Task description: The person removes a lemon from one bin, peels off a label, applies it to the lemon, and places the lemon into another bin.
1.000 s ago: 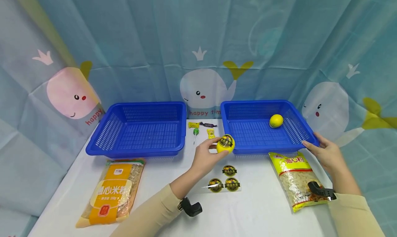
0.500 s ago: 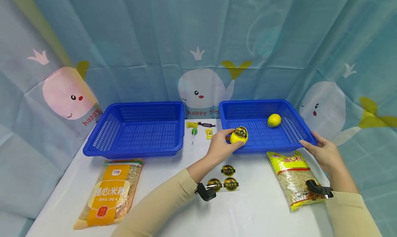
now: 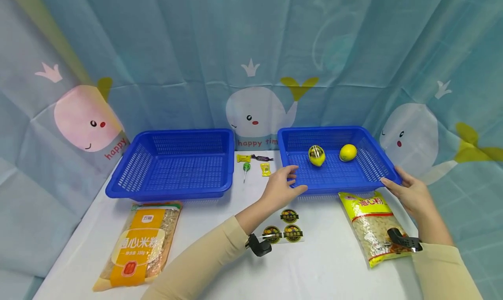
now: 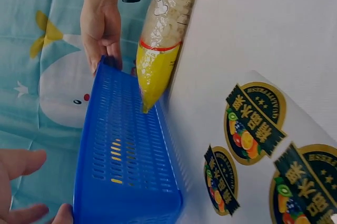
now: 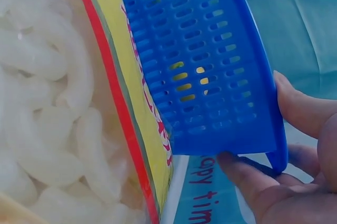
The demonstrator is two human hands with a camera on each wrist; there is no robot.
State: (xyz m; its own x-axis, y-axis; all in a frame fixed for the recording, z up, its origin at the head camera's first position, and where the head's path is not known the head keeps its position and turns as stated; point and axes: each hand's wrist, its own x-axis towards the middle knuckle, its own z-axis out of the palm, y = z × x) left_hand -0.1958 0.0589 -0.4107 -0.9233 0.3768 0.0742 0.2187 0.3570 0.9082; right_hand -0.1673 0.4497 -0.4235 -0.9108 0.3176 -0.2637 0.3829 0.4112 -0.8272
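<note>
In the head view, my left hand is at the front left corner of the right blue basket, fingers parted and holding nothing. Inside that basket lies a lemon with a dark round sticker on top. A second lemon sits to its right, no sticker visible on it. My right hand grips the basket's front right corner. In the right wrist view, its thumb lies along the rim while the fingers reach underneath.
Another blue basket stands at the left, behind an orange pasta bag. A yellow pasta bag lies below my right hand. Between the baskets are a lollipop and several wrapped candies. A sticker sheet lies in front.
My left hand carried the stickered lemon right to the right basket and let go of it; the lemon now lies inside. My right hand has stayed on the basket's corner.
</note>
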